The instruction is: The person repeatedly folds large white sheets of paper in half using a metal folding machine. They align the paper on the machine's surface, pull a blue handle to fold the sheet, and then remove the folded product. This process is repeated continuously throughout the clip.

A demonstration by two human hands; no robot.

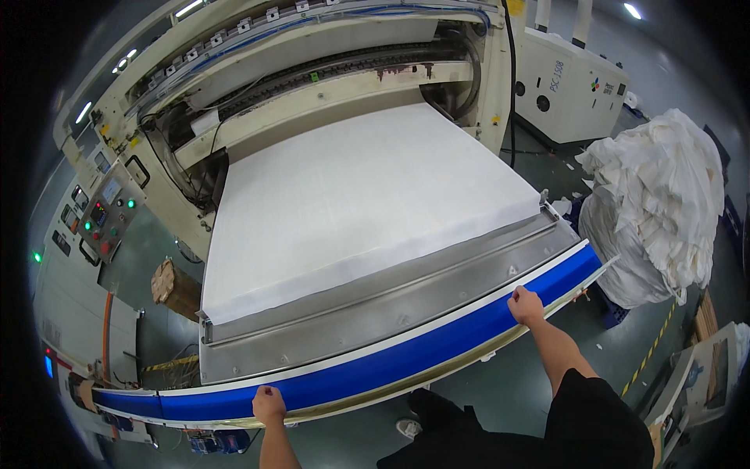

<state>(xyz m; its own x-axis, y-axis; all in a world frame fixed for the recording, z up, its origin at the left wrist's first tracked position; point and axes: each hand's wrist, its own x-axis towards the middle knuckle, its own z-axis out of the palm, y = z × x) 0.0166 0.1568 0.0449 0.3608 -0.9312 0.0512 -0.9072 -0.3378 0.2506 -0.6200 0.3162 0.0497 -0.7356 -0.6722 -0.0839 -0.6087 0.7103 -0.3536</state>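
Note:
A wide stack of white sheet material [359, 195] lies on the metal table of the machine in front of me. Along the table's near edge runs a blue conveyor belt [375, 379] between pale rails. My left hand [269, 404] is curled into a fist over the belt, left of the middle. Farther right, my right hand [526, 305] is also closed, above the belt near its far rail. Nothing shows sticking out of either fist. Both hands are apart from the white stack, with the bare metal plate [391, 313] between.
A large heap of crumpled white material [660, 203] stands at the right. The cream machine frame [344, 98] spans the back. At the left are a control panel [108, 209] with lit buttons and a brown wrapped roll [173, 288]. A white cabinet [570, 86] stands at the back right.

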